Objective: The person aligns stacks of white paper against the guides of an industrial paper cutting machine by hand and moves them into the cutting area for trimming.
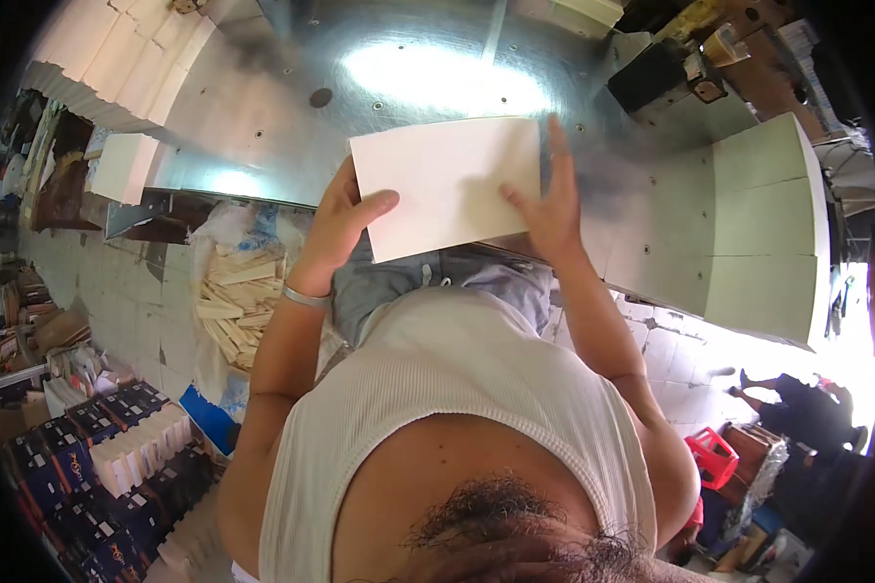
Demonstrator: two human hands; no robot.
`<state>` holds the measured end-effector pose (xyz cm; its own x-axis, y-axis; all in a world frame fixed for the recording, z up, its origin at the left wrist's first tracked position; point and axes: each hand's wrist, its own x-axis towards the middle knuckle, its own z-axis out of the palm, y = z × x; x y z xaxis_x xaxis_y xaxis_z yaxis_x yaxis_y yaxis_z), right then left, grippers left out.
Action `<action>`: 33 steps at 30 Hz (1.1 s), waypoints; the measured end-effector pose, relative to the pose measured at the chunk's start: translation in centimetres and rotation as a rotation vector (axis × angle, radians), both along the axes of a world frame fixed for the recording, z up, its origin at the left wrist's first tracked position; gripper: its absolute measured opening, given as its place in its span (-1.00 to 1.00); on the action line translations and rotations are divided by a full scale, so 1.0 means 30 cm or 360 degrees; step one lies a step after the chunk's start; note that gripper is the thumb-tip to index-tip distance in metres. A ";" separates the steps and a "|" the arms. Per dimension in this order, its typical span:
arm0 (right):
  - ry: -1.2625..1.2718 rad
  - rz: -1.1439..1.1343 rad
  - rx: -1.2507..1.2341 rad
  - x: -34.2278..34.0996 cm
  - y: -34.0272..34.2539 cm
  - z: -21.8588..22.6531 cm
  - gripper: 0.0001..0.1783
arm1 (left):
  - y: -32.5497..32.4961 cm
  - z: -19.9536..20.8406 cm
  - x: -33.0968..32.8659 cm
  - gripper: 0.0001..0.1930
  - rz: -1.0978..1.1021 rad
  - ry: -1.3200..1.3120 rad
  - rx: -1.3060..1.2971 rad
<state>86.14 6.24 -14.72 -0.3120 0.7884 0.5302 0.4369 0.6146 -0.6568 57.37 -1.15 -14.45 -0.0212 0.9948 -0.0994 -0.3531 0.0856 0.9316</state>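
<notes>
A white rectangular stack of paper [447,185] is held level in front of my waist, over the near edge of the metal table. My left hand [338,228] grips its left end, thumb on top and the other fingers hidden beneath or behind it. On the right end, my right hand [552,204] presses against the side with its fingers stretched along the edge, its thumb resting on the top face. The stack's underside cannot be seen.
The shiny metal table [292,126] spreads ahead. White paper blocks [768,223] stand at its right end, more paper stacks [117,58] at far left. A bag of offcuts [238,301] lies below left, near dark boxes [78,437]. A person [807,413] and red stool [712,457] are right.
</notes>
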 end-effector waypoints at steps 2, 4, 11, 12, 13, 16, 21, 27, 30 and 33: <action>0.0648 0.0081 -0.0975 0.052 0.080 -0.044 -0.01 | 0.010 0.037 -0.014 -0.30 -0.0180 0.0303 0.0324; 0.0717 0.0113 -0.1153 0.102 0.064 -0.055 0.01 | 0.035 0.084 -0.018 -0.26 -0.0249 0.0420 0.0412; 0.1046 0.0254 -0.0831 0.060 -0.047 0.014 0.09 | 0.094 0.072 -0.040 -0.10 -0.0293 0.0864 0.0755; 0.1041 0.0262 -0.0829 0.052 -0.058 0.005 0.09 | 0.092 0.040 -0.029 -0.10 -0.0283 0.0864 0.0757; 0.0911 0.0150 -0.0747 0.048 -0.072 -0.015 0.11 | 0.079 -0.014 -0.014 -0.10 -0.0193 0.0750 0.0730; 0.0859 0.0018 -0.0654 0.018 -0.108 -0.021 0.12 | 0.057 -0.102 0.037 -0.09 -0.0073 0.0488 0.0674; 0.0878 -0.0116 -0.0476 -0.019 -0.153 -0.040 0.06 | 0.039 -0.101 0.079 -0.18 0.0178 0.0602 0.0813; 0.0788 -0.0261 -0.0892 0.001 -0.157 -0.116 -0.01 | 0.021 -0.097 0.083 -0.47 -0.0063 0.0281 0.0271; 0.0765 -0.0265 -0.0781 -0.028 -0.168 -0.086 -0.08 | 0.009 -0.135 0.064 -0.49 0.0041 0.0563 0.0433; 0.0926 -0.0194 -0.0558 -0.038 -0.191 -0.095 -0.09 | -0.016 -0.152 0.045 -0.45 -0.0029 0.0660 0.0473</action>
<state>85.02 0.51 -17.57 0.0478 0.9553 0.2917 0.0057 0.2918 -0.9565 58.71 -1.64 -19.02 0.0188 0.9795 0.2008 0.0508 -0.2015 0.9782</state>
